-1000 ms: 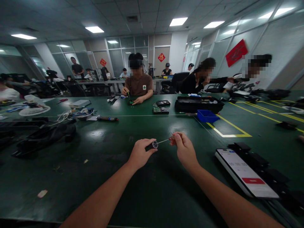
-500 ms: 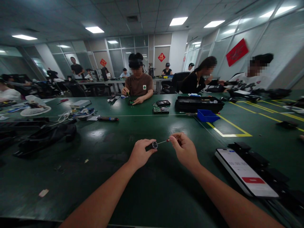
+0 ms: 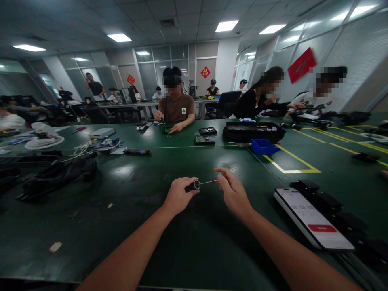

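Note:
My left hand is closed around a small dark cylinder with a round silver end facing right. My right hand pinches a thin screwdriver with a red handle, and its metal tip points into the cylinder's silver end. Both hands hover just above the green table, near its middle, a short gap apart.
A phone with a lit screen lies on dark black blocks at my right. A black bag and cables lie at the left. A blue bin, a black tray and circuit boards sit farther back. Several people work at the far side.
My right hand has shifted slightly left and down, bringing the screwdriver a little closer to the cylinder. The left hand has barely moved.

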A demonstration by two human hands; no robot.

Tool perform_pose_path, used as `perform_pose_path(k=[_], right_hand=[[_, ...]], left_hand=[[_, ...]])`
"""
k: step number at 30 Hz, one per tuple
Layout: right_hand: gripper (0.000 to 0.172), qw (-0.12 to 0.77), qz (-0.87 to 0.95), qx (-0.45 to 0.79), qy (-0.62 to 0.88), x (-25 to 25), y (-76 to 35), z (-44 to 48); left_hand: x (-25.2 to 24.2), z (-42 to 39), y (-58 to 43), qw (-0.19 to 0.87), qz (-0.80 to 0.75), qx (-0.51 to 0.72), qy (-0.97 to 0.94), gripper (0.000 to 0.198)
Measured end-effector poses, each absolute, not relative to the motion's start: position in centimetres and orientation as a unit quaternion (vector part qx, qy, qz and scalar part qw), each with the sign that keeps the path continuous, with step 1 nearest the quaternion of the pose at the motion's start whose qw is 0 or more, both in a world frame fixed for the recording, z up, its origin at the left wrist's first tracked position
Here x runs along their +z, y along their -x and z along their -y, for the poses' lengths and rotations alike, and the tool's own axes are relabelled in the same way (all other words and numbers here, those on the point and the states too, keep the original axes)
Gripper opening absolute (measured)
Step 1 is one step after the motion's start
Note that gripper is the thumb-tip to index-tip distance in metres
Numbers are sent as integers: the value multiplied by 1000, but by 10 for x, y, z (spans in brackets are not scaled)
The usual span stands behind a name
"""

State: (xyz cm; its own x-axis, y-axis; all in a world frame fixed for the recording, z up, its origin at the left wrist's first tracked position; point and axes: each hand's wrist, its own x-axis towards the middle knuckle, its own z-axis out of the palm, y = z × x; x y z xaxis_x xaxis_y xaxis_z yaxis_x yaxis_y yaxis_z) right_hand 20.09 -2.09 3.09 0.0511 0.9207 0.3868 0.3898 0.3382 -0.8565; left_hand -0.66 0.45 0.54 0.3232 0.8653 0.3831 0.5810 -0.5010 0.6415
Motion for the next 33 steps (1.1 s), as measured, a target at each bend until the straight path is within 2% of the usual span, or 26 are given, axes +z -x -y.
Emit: perform_pose_path(k=[4, 11, 15, 18, 24, 33], right_hand=[[33, 506, 636, 263, 519, 30, -201, 22], [25, 582, 574, 335, 468, 24, -196, 14], [29, 631, 456, 442, 446, 18, -198, 4], [29, 620, 379, 546, 417, 17, -201, 0], [30, 659, 408, 442, 452, 18, -201, 1], [32, 580, 558, 312, 505, 17, -202, 3]], left_hand=[[5, -5, 7, 199, -461, 357, -788, 41], [8, -4, 5, 193, -487, 367, -769, 37], [7, -7, 7, 197, -453, 375, -785, 41], [6, -8, 8, 186, -455, 362, -792, 41], [6, -8, 8, 189, -472, 341, -791, 40], [8, -5, 7, 186, -482, 321, -794, 40]])
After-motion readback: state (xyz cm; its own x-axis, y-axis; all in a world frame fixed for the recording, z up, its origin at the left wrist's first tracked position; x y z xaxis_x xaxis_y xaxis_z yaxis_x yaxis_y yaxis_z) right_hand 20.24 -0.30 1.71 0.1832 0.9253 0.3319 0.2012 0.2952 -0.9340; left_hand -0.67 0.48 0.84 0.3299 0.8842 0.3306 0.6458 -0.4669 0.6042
